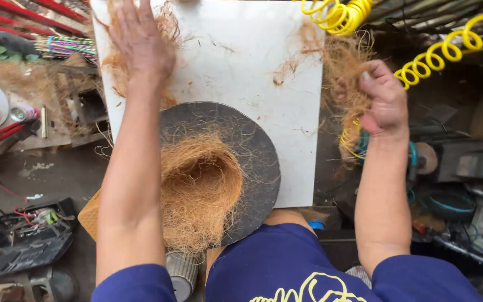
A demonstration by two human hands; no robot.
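The coir fibre mound (197,187) lies on the dark round disc (225,168), long axis running toward the person. Right hand (384,98): grip clamped on a loose fibre tuft (346,67). Left hand (141,39): fingers spread flat on the white bench slab (252,61). Add tufts evenly, aligned lengthwise.

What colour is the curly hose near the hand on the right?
The curly hose is bright yellow, seen in the head view, beside the right hand.
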